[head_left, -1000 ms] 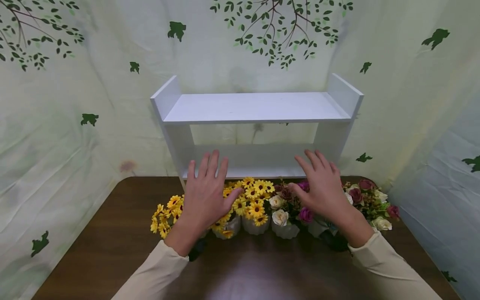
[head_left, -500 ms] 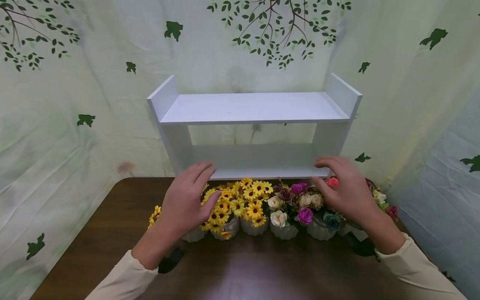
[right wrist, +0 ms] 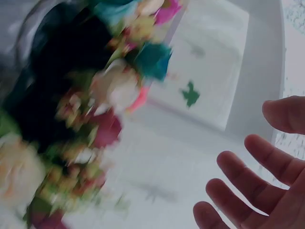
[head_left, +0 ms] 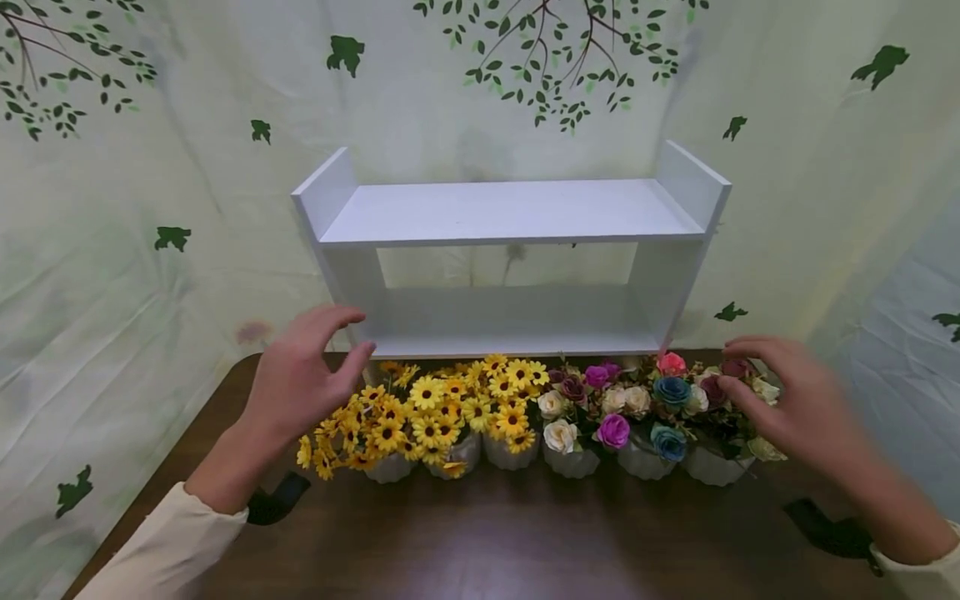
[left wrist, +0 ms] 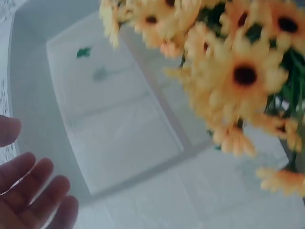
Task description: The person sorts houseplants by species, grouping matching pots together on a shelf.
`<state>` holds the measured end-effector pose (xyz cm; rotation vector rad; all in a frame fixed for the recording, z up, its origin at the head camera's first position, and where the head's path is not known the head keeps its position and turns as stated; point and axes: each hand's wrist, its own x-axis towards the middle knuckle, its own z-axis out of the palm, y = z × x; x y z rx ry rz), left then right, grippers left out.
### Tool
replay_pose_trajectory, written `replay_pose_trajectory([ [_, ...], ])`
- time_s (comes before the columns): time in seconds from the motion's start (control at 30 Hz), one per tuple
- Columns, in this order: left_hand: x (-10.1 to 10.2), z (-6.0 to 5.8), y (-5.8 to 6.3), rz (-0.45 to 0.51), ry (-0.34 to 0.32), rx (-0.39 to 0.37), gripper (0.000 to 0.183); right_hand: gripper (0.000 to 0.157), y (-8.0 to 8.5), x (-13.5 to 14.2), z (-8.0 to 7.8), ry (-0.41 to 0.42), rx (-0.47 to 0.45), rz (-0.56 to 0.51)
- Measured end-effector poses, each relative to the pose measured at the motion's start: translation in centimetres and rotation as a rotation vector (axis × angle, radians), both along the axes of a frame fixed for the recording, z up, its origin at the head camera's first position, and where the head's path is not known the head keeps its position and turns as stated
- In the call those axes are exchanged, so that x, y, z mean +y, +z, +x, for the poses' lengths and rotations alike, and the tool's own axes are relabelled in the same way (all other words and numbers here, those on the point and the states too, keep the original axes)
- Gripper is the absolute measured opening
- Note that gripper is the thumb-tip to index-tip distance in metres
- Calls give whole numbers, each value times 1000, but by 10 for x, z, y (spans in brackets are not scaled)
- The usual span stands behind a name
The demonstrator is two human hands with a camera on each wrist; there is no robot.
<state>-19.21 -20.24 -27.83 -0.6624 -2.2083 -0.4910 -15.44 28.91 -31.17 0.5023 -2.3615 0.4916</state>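
Observation:
My left hand (head_left: 300,367) hovers at the left end of a row of potted flowers, fingers relaxed and thumb apart, holding nothing. Close by it are yellow daisy-like flowers (head_left: 386,433) in pale ribbed pots (head_left: 390,469); in the left wrist view the yellow flowers (left wrist: 243,71) fill the upper right. My right hand (head_left: 802,408) is at the row's right end, loosely bent and holding nothing. It overlaps the mixed roses (head_left: 712,387) in the head view. The right wrist view has teal, cream and dark pink roses (right wrist: 107,129) left of the spread fingers (right wrist: 257,191).
Behind the flowers stands a white two-tier shelf (head_left: 510,212) with raised side panels. The pots line the back of a dark brown table (head_left: 487,533). A pale cloth backdrop (head_left: 225,208) printed with leaves and branches hangs behind and at the sides.
Both hands have moved apart from in front of the shelf, the left hand leftward and the right hand rightward, to the ends of the flower row. Their raised, spread fingers have relaxed and bent. The pots stay put.

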Motion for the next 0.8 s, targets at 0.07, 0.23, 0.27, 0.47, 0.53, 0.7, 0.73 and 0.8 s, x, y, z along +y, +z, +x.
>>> replay_pose_trajectory([
  [0.07, -7, -4, 4, 52, 22, 3, 25, 38, -1, 10, 5, -41, -35, -1],
  [0.23, -20, -15, 11, 212, 123, -111, 25, 31, -6, 31, 17, -152, -142, 3],
  [0.27, -22, -17, 12, 242, 145, -157, 27, 30, -7, 35, 18, -162, -160, -4],
  [0.47, -31, -36, 21, 364, 172, -501, 54, 31, -23, 56, 25, -243, -231, -27],
  [0.53, -32, -43, 23, 391, 128, -582, 61, 31, -28, 61, 26, -272, -253, -28],
  [0.7, -30, -56, 26, 436, 60, -652, 67, 33, -42, 72, 28, -318, -322, -18],
  [0.73, -29, -57, 26, 446, 63, -657, 67, 33, -45, 74, 28, -321, -333, -16],
  [0.8, -27, -60, 26, 462, 71, -662, 67, 34, -51, 78, 27, -330, -355, -17],
])
